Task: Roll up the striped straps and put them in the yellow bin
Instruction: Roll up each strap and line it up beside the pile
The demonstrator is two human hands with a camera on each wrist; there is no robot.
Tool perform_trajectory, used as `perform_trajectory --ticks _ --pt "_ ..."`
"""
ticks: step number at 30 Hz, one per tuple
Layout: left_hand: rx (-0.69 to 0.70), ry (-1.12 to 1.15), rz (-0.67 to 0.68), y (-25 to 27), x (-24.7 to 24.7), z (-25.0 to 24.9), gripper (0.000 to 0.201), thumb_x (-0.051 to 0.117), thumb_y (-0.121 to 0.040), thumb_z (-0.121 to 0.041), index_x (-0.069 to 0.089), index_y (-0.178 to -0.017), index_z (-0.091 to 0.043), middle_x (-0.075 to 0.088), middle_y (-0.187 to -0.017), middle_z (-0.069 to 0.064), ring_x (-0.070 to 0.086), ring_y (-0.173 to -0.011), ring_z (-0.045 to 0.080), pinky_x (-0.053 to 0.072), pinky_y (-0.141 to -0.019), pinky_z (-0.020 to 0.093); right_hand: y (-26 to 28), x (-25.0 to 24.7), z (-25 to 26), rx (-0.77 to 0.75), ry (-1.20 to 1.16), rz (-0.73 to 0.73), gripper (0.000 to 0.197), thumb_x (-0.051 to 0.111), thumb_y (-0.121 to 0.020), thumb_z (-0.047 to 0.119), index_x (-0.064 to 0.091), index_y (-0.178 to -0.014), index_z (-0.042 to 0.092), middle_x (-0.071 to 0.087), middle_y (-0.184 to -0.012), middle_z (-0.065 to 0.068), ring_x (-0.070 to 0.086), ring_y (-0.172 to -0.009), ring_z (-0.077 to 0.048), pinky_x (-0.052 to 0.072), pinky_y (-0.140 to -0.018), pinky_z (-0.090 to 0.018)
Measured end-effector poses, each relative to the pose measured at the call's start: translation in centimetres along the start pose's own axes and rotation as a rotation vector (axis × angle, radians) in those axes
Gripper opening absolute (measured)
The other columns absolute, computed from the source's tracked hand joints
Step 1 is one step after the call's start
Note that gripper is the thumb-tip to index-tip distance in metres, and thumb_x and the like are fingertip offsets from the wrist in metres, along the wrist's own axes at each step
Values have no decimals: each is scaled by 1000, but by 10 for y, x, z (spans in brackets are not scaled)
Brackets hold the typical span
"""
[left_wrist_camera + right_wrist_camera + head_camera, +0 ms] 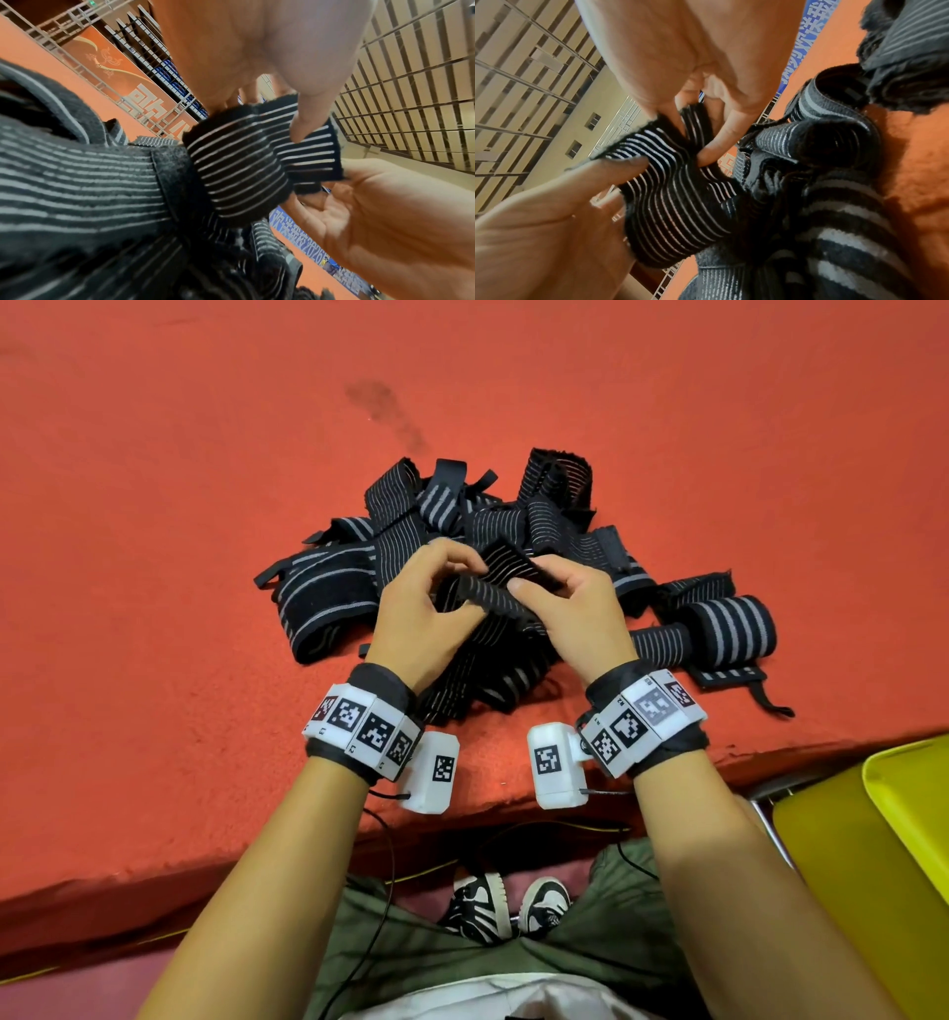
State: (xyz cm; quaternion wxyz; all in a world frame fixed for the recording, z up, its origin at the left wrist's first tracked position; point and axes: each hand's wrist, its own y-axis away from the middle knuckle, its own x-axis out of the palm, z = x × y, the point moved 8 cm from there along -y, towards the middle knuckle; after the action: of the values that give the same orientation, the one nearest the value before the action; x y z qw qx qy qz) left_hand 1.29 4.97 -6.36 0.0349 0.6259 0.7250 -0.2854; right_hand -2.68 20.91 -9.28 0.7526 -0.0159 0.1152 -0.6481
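Both hands, left [421, 603] and right [570, 608], pinched one strap [490, 598] end above the pile [328, 603], apparently starting its roll; bin [873, 839] waited at four o'clock.

An indoor sports hall or arena. Orange matting [154, 557] covers the raised surface from 9 to 3 o'clock, and the wrist views show railings [164, 113], blue seats [177, 85] at about 11 o'clock, printed banners [316, 251] and a slatted ceiling [416, 85] at 2 o'clock.
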Motion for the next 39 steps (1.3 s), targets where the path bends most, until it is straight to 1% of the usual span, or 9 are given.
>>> perform_trajectory --ticks 6,12,15,17,22,25,29,34,39 --pt "92 31 81 4 8 -10 18 70 -83 -1 72 -95 -15 67 -98 1 62 -98 11 46 -96 26 0 -2 -3 6 2 -24 13 66 -94 9 78 -98 10 77 -96 -9 72 -96 -28 56 -90 -45" --pt "-97 54 -3 0 6 7 14 65 -93 -21 63 -79 -19 58 -72 -9 52 -70 8 47 -70 35 -1 -3 -8 56 -48 -45 16 61 -99 13 74 -95 6 72 -87 -5 65 -82 -14 59 -75 -37" --pt "-122 74 -57 -2 0 12 17 63 -92 -21 65 -88 -5 63 -78 -2 56 -74 10 50 -73 34 -1 -5 -8 56 -8 -56 16 61 -100 16 74 -96 7 72 -91 -13 63 -81 -11 58 -70 -28" --pt "-133 78 -61 -2 -1 14 12 63 -92 -18 64 -88 -7 63 -78 -5 57 -75 9 50 -74 32 -1 -4 -7 50 -16 -43 17 61 -100 17 73 -96 5 70 -93 -18 62 -81 -12 58 -69 -26" --pt "-55 36 -57 -2 -2 6 9 64 -93 -7 64 -98 -15 64 -94 -11 59 -91 -1 44 -89 16 -1 0 -6 48 -63 -9 14 63 -99 16 74 -99 7 70 -89 -3 64 -80 -11 55 -67 -26" --pt "-39 36 -34 -2 1 4 4 66 -96 -14 67 -94 -18 69 -93 -10 63 -92 3 47 -89 21 3 5 -5 60 -126 31 10 68 -97 16 75 -100 9 75 -90 1 71 -84 -12 56 -71 -26" --pt "-41 38 -31 -3 0 5 6 68 -95 -18 69 -93 -24 71 -91 -12 66 -92 4 50 -91 26 1 2 -7 44 -78 -11 12 61 -101 20 72 -98 16 74 -92 0 71 -90 -17 60 -80 -41" --pt "-29 45 14 -3 3 5 13 60 -98 -10 69 -102 -18 69 -97 -11 65 -98 7 50 -96 32 3 -4 -5 23 -66 -63 19 60 -99 5 64 -95 24 72 -85 2 68 -80 -8 59 -73 -27" --pt "-34 55 -89 -3 -4 7 9 67 -93 -11 67 -96 -20 68 -97 -4 63 -96 9 51 -95 33 4 -4 -4 7 -2 -30 15 69 -93 11 79 -99 20 78 -95 6 74 -93 -13 60 -90 -43"
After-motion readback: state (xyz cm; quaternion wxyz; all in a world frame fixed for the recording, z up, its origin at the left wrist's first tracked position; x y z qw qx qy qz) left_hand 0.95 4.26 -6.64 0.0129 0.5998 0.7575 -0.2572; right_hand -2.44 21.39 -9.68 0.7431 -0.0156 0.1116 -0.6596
